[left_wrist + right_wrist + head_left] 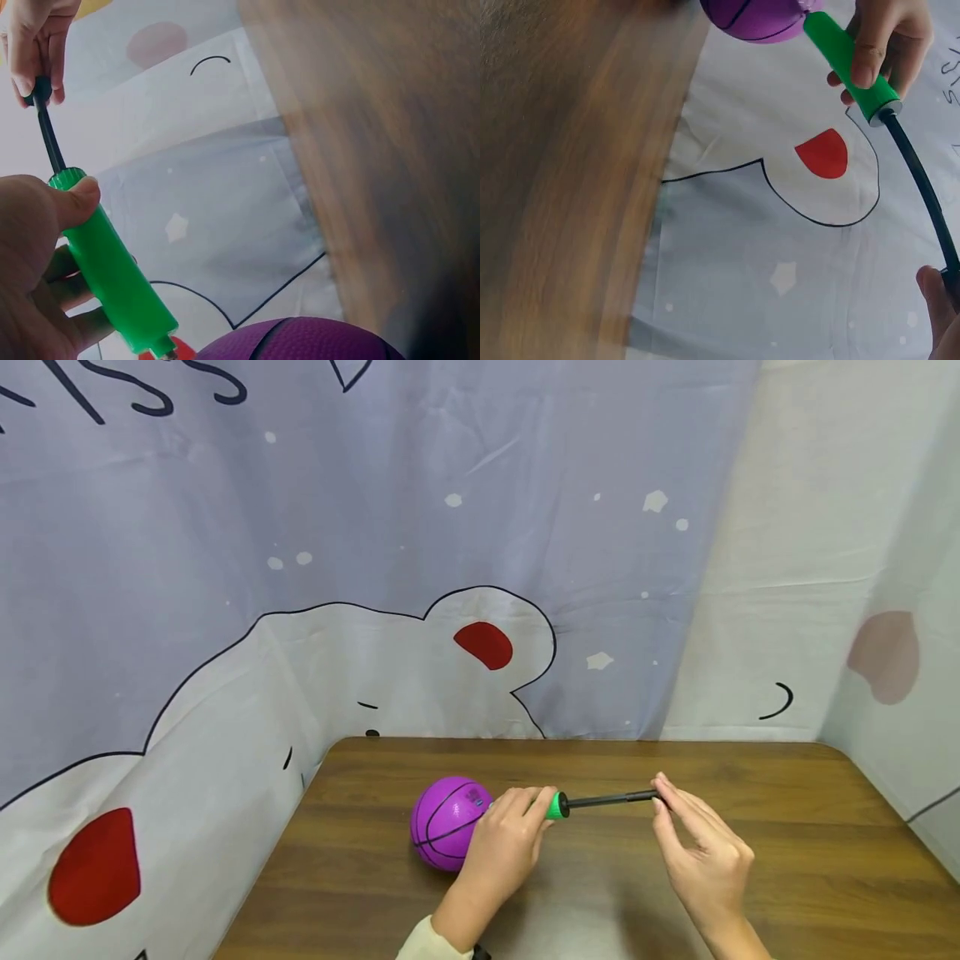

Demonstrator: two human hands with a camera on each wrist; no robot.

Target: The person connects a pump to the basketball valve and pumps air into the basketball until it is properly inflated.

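At the brown wooden table (352,893), a purple rubber ball (448,823) seems joined to the green cylindrical pump (120,277) our left hand (498,845) grips, black rod (600,801) drawn out, not yet pushed in, our right hand (705,856) pinching its end.

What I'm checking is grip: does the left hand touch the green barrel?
Touching: the left wrist view shows the left hand gripping the green barrel.
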